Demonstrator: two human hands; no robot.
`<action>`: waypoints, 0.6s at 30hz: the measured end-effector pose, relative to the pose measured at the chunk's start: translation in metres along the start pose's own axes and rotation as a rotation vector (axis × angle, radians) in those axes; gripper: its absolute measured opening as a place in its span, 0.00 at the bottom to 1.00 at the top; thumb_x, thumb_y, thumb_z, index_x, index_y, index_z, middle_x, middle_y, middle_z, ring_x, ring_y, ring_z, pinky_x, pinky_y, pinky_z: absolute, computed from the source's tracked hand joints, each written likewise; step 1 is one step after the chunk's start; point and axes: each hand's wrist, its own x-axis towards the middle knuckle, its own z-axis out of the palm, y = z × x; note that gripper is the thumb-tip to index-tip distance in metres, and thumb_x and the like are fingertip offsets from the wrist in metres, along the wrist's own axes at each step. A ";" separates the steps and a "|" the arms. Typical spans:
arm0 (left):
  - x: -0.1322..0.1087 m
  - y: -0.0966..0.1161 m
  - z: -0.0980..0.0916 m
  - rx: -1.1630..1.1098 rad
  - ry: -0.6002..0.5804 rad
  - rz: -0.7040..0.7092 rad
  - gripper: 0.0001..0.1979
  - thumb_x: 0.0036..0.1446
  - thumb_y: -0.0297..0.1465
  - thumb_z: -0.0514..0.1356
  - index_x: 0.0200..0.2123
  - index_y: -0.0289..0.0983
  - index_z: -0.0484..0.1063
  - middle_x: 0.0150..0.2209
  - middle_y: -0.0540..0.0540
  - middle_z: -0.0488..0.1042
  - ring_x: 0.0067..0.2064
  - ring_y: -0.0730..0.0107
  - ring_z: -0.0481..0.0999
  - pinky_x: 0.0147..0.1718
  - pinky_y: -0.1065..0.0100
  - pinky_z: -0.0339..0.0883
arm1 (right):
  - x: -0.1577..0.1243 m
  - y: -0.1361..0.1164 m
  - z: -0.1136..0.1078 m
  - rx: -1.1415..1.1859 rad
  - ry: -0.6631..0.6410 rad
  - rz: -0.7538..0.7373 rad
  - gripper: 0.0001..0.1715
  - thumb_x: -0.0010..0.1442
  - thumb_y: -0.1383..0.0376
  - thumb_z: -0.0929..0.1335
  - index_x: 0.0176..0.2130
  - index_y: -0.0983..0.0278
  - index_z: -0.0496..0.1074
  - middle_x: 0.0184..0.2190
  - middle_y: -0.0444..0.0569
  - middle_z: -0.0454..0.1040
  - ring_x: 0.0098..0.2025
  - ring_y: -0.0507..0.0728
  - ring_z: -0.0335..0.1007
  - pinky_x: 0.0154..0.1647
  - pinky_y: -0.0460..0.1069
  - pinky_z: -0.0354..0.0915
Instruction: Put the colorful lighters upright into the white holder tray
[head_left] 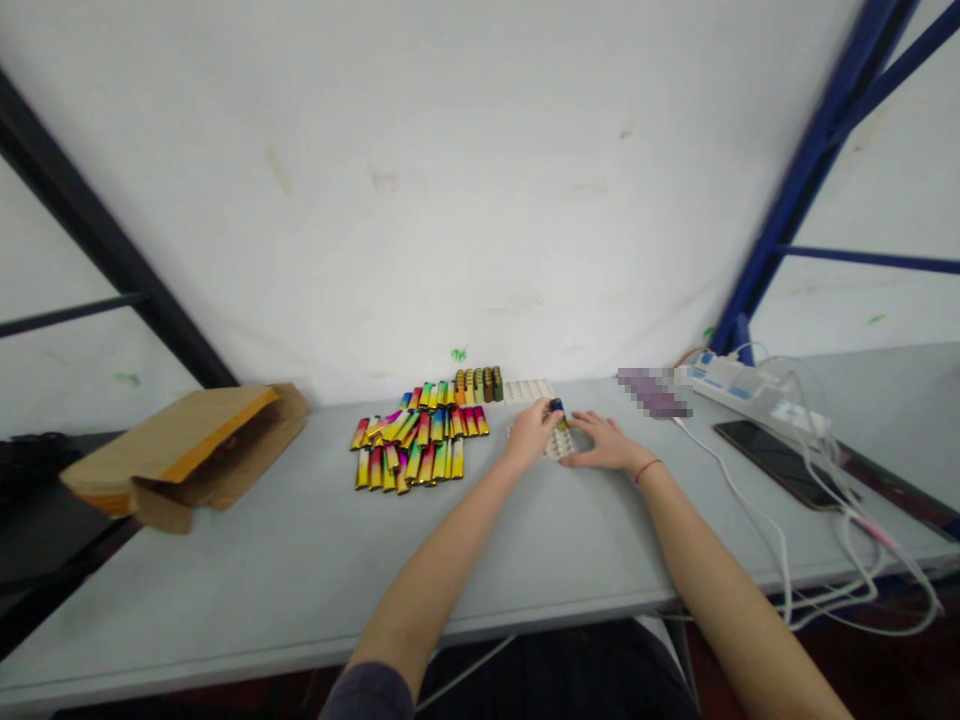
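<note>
My left hand (531, 428) is closed around a small tube (556, 405) with a dark blue end and a gold part, held upright over a white tray with rows of holes (559, 446). My right hand (606, 442) is at the tray's right side, thumb and fingers apart; its thumb lies against or very close to the tray edge. Part of the tray is hidden behind my left hand. To the left lies a spread of shiny, lighter-like tubes (411, 440) in yellow, pink, green and blue. Several similar tubes (478, 385) stand upright in rows near the wall.
Another white holed tray (528, 390) rests by the wall. An open cardboard box (187, 440) sits at the left. On the right are a dark phone (776, 462), a white power strip (757, 392), a purple blurred item (654, 393) and loose white cables (739, 490).
</note>
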 end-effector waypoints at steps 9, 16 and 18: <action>-0.001 0.003 -0.003 0.302 -0.126 0.187 0.05 0.61 0.30 0.59 0.39 0.38 0.74 0.44 0.40 0.78 0.47 0.59 0.76 0.51 0.63 0.66 | 0.000 -0.001 -0.004 -0.014 -0.028 0.010 0.51 0.50 0.41 0.74 0.65 0.57 0.66 0.71 0.61 0.56 0.73 0.76 0.45 0.69 0.76 0.42; -0.009 0.010 0.011 0.415 -0.002 0.062 0.08 0.65 0.34 0.58 0.42 0.39 0.76 0.47 0.39 0.78 0.53 0.54 0.73 0.54 0.60 0.60 | 0.001 -0.002 -0.004 -0.010 -0.005 -0.002 0.48 0.49 0.42 0.74 0.63 0.57 0.68 0.70 0.61 0.59 0.73 0.77 0.47 0.68 0.77 0.42; -0.013 0.010 0.006 0.489 0.006 0.070 0.11 0.65 0.37 0.58 0.45 0.40 0.77 0.49 0.38 0.78 0.55 0.51 0.71 0.54 0.57 0.59 | 0.001 0.002 -0.006 0.008 0.004 -0.013 0.46 0.49 0.43 0.75 0.61 0.58 0.70 0.69 0.61 0.61 0.72 0.77 0.49 0.68 0.77 0.44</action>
